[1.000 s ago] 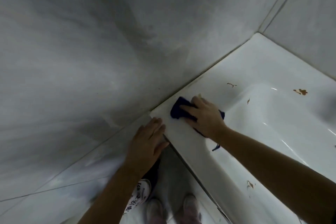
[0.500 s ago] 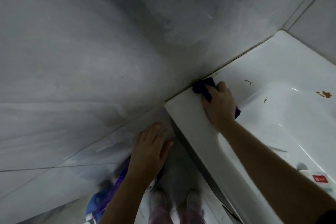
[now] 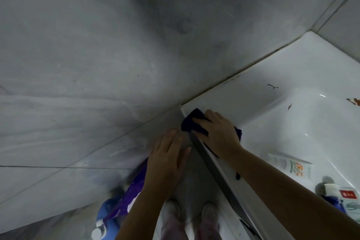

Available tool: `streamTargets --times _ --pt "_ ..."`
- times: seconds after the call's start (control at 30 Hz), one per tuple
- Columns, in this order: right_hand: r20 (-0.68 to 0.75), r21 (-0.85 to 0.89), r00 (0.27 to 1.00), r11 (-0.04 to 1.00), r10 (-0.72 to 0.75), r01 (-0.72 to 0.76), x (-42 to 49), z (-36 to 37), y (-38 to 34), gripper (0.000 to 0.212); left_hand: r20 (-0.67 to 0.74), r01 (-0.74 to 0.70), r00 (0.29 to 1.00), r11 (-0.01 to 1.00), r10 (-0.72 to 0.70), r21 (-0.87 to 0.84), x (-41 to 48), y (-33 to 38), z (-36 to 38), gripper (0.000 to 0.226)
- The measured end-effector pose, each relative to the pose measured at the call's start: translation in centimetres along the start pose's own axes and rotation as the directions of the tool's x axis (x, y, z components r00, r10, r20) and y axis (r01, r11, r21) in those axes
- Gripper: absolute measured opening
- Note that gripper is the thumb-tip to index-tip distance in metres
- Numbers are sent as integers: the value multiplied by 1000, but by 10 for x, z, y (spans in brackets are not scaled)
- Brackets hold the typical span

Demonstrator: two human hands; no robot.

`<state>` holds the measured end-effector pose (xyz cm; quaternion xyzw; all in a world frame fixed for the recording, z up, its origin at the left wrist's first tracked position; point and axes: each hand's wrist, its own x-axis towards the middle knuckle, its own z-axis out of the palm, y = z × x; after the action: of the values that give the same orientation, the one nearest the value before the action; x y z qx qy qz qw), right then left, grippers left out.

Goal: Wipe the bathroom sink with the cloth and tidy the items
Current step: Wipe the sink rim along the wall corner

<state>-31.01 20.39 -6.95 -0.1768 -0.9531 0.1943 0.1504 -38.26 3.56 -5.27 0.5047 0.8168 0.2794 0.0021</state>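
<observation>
A white sink (image 3: 259,91) fills the right side, its near-left corner against the grey tiled wall. My right hand (image 3: 220,132) presses a dark blue cloth (image 3: 191,122) flat on that corner of the rim. The cloth hangs a little over the front edge. My left hand (image 3: 165,160) hovers flat just left of the sink's front edge, fingers together, holding nothing. A white tube (image 3: 290,165) with orange print lies in the basin. A second tube (image 3: 346,197) with a red label lies at the right edge, partly hidden by my right forearm.
Brown stains (image 3: 354,101) and small dark marks (image 3: 272,86) dot the basin and rim. Grey tiled wall (image 3: 116,54) takes up the left and top. Below, a purple and blue object (image 3: 120,206), blurred, sits on the floor by my shoes (image 3: 208,210).
My right hand has slid the cloth along the rim toward the near-left corner and front edge. The view has shifted, bringing the tubes in the basin into sight. My left hand stays off the sink.
</observation>
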Motion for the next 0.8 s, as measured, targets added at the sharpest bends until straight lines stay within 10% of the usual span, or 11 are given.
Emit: streamTargets --times 0.2,0.43,0.67,0.8 --pt "-34 -62 997 996 -64 62 33 1 24 34 -46 -50 998 998 52 35 25 0 8 44" --pt "-318 -139 805 816 500 -562 51 -68 145 35 103 -219 973 966 206 138 81 -6 54 43" --pt "-27 -89 999 996 -19 17 26 -39 93 35 144 -226 967 970 212 87 81 -18 62 54" --pt "-289 -183 859 856 423 -484 60 -82 186 34 153 -231 965 967 214 106 83 -16 62 54"
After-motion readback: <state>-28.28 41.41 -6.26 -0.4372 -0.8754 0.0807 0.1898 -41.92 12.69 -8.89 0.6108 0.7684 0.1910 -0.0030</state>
